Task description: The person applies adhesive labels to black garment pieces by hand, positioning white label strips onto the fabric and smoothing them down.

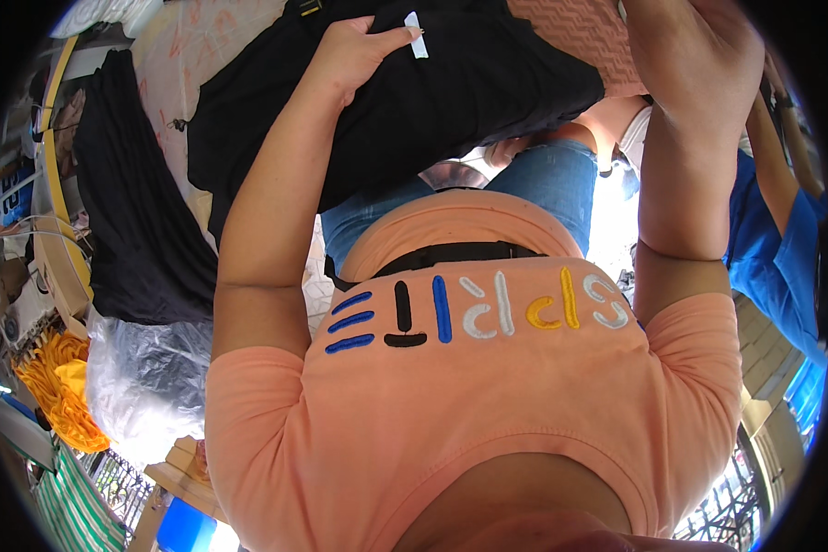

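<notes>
A black cloth garment (pixel 405 120) is spread in front of me and hangs over my lap. My left hand (pixel 354 55) rests on it, with its thumb pressed on a small white label strip (pixel 416 35). The other fingers of that hand are partly hidden, bent toward the cloth. My right hand (pixel 708 32) is raised at the upper right, beside the orange-pink zigzag-textured cloth (pixel 580 37). The picture's upper edge cuts off its fingers, so what they hold does not show.
More black cloth (pixel 133 202) drapes at the left, over a surface covered in pale plastic (pixel 193 55). Below it are a clear plastic bag (pixel 152 382) and orange-yellow fabric (pixel 60 386). On the right, close to my arm, is another person in a blue garment (pixel 773 248).
</notes>
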{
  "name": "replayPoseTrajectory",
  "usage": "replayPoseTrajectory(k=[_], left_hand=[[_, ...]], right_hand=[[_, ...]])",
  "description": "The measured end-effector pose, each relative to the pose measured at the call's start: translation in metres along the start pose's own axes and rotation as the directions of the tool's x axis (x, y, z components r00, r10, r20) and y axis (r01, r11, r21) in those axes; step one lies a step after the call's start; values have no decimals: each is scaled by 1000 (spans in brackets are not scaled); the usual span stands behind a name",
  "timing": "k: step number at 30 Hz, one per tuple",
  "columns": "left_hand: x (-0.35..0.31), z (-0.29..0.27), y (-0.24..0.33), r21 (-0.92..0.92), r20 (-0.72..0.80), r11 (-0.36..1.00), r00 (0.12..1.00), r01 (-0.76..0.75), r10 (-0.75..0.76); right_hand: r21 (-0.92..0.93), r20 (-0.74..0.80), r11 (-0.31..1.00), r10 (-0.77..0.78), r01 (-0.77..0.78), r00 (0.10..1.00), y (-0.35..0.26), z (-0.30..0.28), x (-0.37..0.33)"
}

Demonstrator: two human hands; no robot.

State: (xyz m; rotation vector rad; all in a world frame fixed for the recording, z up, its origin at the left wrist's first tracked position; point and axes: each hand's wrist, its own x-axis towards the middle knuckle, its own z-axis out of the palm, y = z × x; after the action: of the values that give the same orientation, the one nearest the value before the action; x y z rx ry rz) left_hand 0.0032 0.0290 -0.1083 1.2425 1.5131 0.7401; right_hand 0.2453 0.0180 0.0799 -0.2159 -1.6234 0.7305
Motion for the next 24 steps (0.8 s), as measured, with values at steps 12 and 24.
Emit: replayPoseTrajectory(k=[12, 24], left_hand=[[-32, -8, 42, -340, 184, 934, 982, 113, -52], [-16, -17, 13, -91, 140, 996, 990, -11, 23]], right_hand=[[-219, -87, 762, 607, -610, 790, 62, 19, -106], [-306, -77, 665, 695, -681, 714, 76, 24, -126]])
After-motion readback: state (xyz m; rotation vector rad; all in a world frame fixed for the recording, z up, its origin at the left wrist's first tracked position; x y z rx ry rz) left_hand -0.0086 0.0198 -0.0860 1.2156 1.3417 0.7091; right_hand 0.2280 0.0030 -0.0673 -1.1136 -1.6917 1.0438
